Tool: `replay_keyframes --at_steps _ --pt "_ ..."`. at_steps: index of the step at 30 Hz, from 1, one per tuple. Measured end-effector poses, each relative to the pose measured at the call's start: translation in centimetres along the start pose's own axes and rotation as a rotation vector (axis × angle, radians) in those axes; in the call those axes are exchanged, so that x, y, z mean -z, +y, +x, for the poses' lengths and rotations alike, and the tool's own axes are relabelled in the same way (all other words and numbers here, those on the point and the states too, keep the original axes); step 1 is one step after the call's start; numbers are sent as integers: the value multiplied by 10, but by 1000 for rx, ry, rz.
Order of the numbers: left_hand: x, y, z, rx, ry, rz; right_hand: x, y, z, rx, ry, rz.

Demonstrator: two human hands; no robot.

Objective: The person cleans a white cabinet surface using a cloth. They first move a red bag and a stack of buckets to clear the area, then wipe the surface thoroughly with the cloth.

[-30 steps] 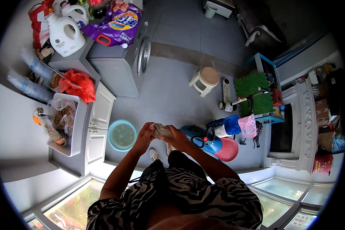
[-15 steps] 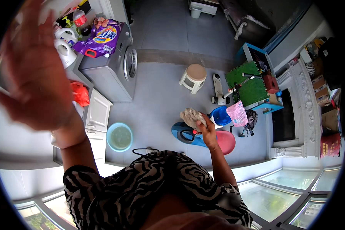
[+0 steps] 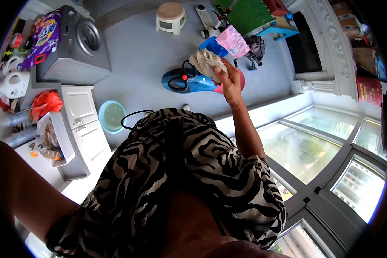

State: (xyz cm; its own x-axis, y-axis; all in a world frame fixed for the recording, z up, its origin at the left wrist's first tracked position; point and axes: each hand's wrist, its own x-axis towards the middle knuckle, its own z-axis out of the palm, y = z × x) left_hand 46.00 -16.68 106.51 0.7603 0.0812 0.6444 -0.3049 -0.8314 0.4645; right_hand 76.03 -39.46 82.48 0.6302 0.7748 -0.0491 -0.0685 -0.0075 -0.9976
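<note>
Your right hand (image 3: 230, 81) is raised out in front of you, toward one o'clock from your body, with the fingers clamped around a crumpled grey-beige rag (image 3: 207, 62). The rag bunches up above your knuckles and sticks out toward eleven o'clock from the hand.

Your left forearm (image 3: 17, 189) crosses the lower left of the view at about eight o'clock, but the hand itself is out of view, so I cannot tell how its fingers stand.

On the floor beneath the rag lies a blue cleaning machine (image 3: 187, 81) with a black hose looped on top; in the view your hand overlaps its right end. A red basin (image 3: 241, 81) shows just behind your hand, and a pink cloth (image 3: 233, 41) sits at twelve o'clock from it, beside a blue bottle (image 3: 211, 44).

Further off, a round stool (image 3: 170, 16) stands at eleven o'clock near the top edge. A washing machine (image 3: 79, 47) stands at ten o'clock, with a purple bag (image 3: 41, 36) on top. A light blue bucket (image 3: 112, 116) sits on the floor at nine o'clock, next to a white cabinet (image 3: 84, 118). On the counter left of it are a white kettle (image 3: 13, 84) and a red bag (image 3: 47, 103). Windows (image 3: 314, 150) run along your right, at three to five o'clock.
</note>
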Motion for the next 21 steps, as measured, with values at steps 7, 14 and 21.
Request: replay_keyframes --at_steps 7,14,21 --pt "-170 -78 -183 942 -596 -164 37 5 -22 -26 69 37" --pt "-218 -65 -295 1182 -907 -245 24 -19 -59 25 159 35" --pt "-211 -80 -306 1141 -982 -321 4 -12 -61 -22 219 -77"
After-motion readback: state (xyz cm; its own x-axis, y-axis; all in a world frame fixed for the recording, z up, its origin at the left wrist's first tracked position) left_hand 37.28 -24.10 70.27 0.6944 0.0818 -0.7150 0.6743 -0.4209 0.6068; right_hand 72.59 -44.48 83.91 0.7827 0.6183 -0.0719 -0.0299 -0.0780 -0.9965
